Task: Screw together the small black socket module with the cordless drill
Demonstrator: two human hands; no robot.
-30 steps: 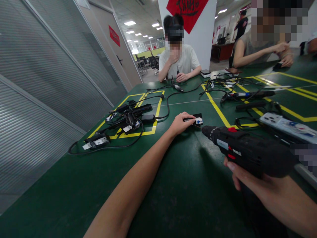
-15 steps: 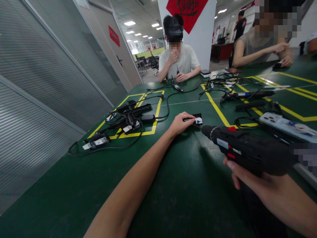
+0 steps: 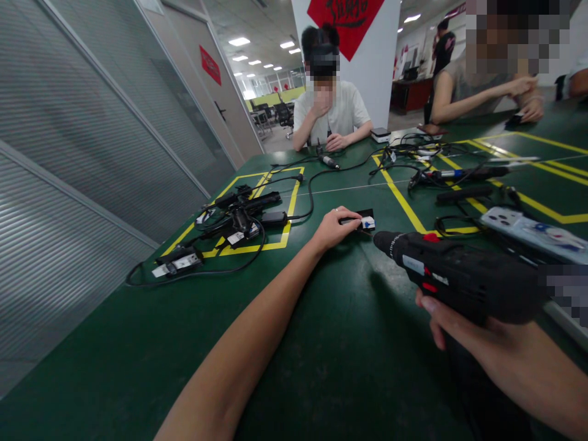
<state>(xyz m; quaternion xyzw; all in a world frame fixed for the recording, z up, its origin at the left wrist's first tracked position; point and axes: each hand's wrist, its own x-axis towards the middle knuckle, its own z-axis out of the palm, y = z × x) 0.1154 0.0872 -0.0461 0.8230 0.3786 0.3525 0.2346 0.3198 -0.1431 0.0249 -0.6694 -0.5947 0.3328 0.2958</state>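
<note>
My right hand (image 3: 496, 355) grips the handle of a black cordless drill (image 3: 463, 275) with red buttons, its chuck pointing left. A thin bit (image 3: 366, 233) extends from the chuck toward a small black part with a white-and-blue label (image 3: 368, 222) on the green table (image 3: 358, 380). My left hand (image 3: 337, 228), wearing a ring, rests palm down with its fingers closed on the left side of that part. The hand covers much of the part. Whether the bit tip touches it, I cannot tell.
Left lie a heap of black devices and cables (image 3: 241, 217) inside yellow tape (image 3: 275, 246). To the right are a light blue phone-like case (image 3: 537, 233), a black-and-blue tool (image 3: 459, 174) and tangled cables. Across the table sits a person in a headset (image 3: 333, 116); another person (image 3: 478, 92) sits at right.
Almost nothing differs. Both hands, the drill and the small black part keep their places; the view has shifted very slightly.
</note>
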